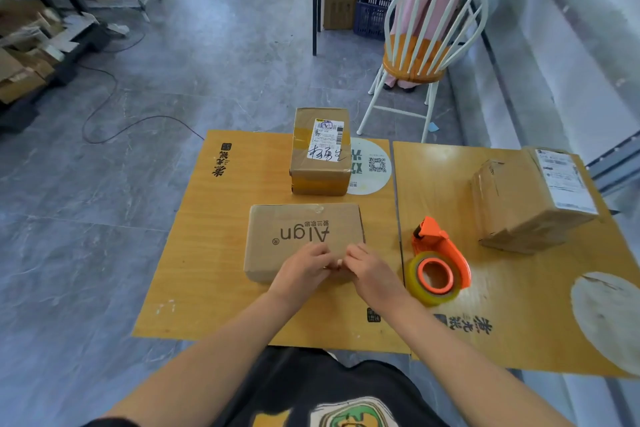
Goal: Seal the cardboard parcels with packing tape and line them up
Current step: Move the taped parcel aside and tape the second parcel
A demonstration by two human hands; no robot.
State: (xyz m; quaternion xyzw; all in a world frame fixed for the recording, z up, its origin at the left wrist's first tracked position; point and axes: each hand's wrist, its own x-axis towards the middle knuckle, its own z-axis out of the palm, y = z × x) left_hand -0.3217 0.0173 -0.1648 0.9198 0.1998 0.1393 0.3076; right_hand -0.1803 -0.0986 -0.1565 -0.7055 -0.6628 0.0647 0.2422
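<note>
Closest to the lens, a black shirt [311, 388] with a green and yellow print, and two bare forearms reaching forward from it over a wooden table [207, 270]. Left hand [304, 269] and right hand [369, 269] side by side on top of a flat cardboard box [298, 236], knuckles up, fingers curled under and pressed together, not spread. Fingertips [334, 263] of both hands meeting at one spot near the box's near edge, touching the cardboard and each other. Impossible to tell whether pinching something thin there or merely pressing down. Flat box lying in the middle of this left table, top closed, printed lettering upside down from this viewpoint.

Just beyond it, across a narrow gap, a second, taller box [320, 177] banded with glossy brown tape, a white shipping label [327, 142] with black handwriting on top. Beside and partly under it, a round white sticker [375, 165] bearing a QR code.

To the right, a second wooden table [512, 315] butted against the first. On it, near the right hand but untouched, an orange tape dispenser [438, 243] lying flat, with a roll of clear yellowish tape [415, 282] on its hub. Farther right, well apart, a third box [512, 204] set at an angle, white label on its right-hand face, print too blurred to read.

Beyond the tables, grey floor [138, 166] and a white spindle-back chair [433, 10] with an orange seat.
</note>
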